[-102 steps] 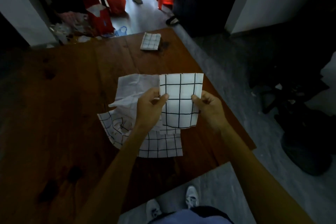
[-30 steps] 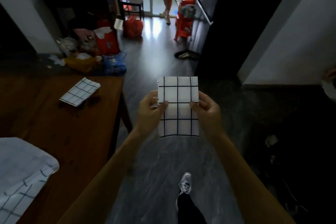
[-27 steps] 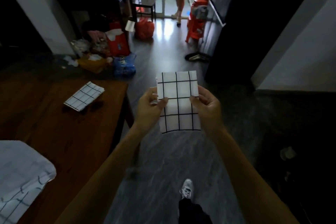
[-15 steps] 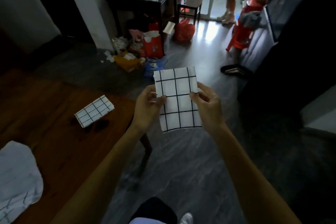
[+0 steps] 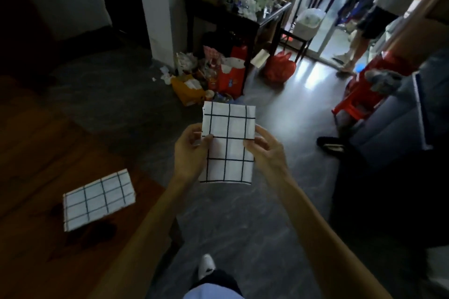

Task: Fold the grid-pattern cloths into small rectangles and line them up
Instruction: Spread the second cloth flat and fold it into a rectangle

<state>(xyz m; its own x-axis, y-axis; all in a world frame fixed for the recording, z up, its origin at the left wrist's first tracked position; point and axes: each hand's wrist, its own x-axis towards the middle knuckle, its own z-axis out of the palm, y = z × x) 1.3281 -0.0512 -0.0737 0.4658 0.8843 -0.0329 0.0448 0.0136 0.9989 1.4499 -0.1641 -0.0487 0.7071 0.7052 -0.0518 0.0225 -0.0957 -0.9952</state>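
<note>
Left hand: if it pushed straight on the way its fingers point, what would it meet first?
The folded cloth that the left hand already pinches; beyond it, probably the right hand, which grips the opposite edge.

Two grid-pattern cloths: one folded cloth (image 5: pixel 228 145) upright at twelve o'clock, one flat cloth (image 5: pixel 98 199) at nine o'clock on the single tabletop (image 5: pixel 36 153). Two hands: left hand (image 5: pixel 190 153), right hand (image 5: pixel 266 150). One white shoe (image 5: pixel 206 266) at six o'clock. One red bag (image 5: pixel 279 68) at one o'clock.
</note>
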